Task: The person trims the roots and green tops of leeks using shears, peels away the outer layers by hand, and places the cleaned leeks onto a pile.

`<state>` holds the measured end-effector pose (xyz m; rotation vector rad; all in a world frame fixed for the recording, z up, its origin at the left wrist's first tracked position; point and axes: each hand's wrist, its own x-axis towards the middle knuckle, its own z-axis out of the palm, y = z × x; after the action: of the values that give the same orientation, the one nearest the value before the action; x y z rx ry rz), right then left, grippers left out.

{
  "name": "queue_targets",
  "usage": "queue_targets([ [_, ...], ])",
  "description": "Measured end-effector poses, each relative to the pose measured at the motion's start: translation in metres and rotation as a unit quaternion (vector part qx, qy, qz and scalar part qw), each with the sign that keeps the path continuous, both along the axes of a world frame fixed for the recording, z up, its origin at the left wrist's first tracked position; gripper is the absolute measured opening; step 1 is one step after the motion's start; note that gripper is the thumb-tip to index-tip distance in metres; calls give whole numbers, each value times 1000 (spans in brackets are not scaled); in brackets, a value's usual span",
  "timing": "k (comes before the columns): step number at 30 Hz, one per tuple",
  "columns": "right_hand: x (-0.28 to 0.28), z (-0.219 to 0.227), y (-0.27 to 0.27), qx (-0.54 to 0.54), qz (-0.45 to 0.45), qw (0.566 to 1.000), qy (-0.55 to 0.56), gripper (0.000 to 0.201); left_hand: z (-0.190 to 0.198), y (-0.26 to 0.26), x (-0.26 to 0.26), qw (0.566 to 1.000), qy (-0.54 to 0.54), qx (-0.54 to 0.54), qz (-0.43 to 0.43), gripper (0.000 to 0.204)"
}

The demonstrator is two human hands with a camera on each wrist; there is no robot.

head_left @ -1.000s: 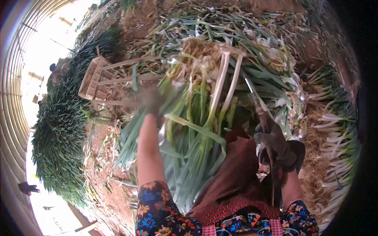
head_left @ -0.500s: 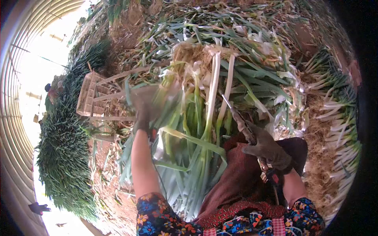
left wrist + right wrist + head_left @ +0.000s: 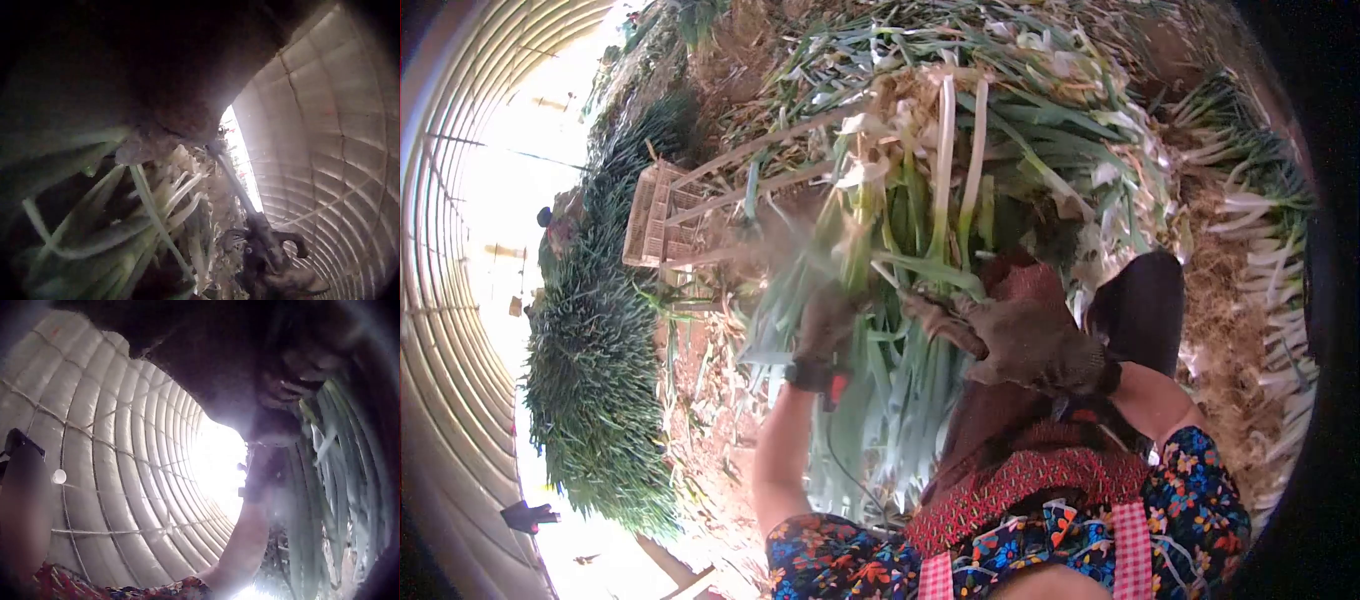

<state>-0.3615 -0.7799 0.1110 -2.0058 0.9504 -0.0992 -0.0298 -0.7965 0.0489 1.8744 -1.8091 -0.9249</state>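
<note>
Farm polytunnel: arched plastic roof, leek heaps, soil.

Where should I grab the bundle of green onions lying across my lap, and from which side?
Grip the bundle of green onions around its firm mid-stalk, probably best, where the stems lie packed together, not the floppy leaf ends near you. Come in from both sides, as the left hand and right hand do.

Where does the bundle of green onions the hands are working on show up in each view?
Head: the bundle of green onions runs down the centre, between the left hand and right hand.
Left wrist: pale stalks and green leaves fill the lower left.
Right wrist: blurred green leaves down the right edge.
Shared landmark: the ribbed greenhouse tunnel roof.
</note>
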Motion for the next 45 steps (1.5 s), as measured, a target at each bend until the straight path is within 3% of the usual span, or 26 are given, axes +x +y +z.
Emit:
queue_targets([
  [2,11,3,13,7,-8,1000,25,74,-26,23,-1,999,-39,10,25,39],
  [3,13,2,18,10,-12,999,38,73,-41,29,1,988,-146,-45,-23,38],
  [4,14,-7,23,1,-19,999,40,73,-55,39,6,994,-97,-39,-6,36],
  [6,17,-20,25,-23,-31,998,45,73,-48,48,-9,999,1,-31,29,33],
  [7,15,-24,32,-33,-19,999,39,71,-54,53,-8,992,103,-35,60,32],
  [11,22,-15,42,-28,-10,997,66,65,-120,71,22,910,393,-6,131,29],
  [13,27,-33,33,-55,-42,996,59,63,-118,74,18,929,346,-1,134,30],
  [14,29,-59,27,-95,-65,993,33,62,-97,78,2,958,253,-17,131,31],
  [16,32,-59,18,-121,-59,990,30,62,-91,79,-3,984,141,-57,97,32],
  [18,33,-19,16,-91,-6,993,81,64,-103,81,1,992,77,-91,46,32],
  [20,44,-35,4,-121,-29,986,111,61,-98,86,-5,992,-55,-110,29,31],
  [22,54,-36,-12,-131,-53,984,112,58,-79,86,-16,988,-110,-95,51,31],
  [24,64,-31,-30,-125,-70,985,94,56,-56,89,-27,993,-53,-54,93,34],
  [29,88,-51,-73,-165,-76,982,56,52,-31,84,-36,987,-130,45,88,39],
  [32,97,-51,-99,-151,-51,987,12,48,-39,84,-36,986,-126,19,109,38],
  [36,121,-53,-120,-222,3,970,96,48,-41,90,-33,987,-92,36,125,37],
  [39,123,-49,-126,-317,61,945,57,45,-33,89,-33,990,-133,31,31,38],
  [43,107,-31,-112,-275,67,959,2,47,-52,94,-29,986,-119,8,113,43],
  [45,94,-32,-105,-237,19,971,4,51,-20,90,-40,986,-100,47,125,47],
])
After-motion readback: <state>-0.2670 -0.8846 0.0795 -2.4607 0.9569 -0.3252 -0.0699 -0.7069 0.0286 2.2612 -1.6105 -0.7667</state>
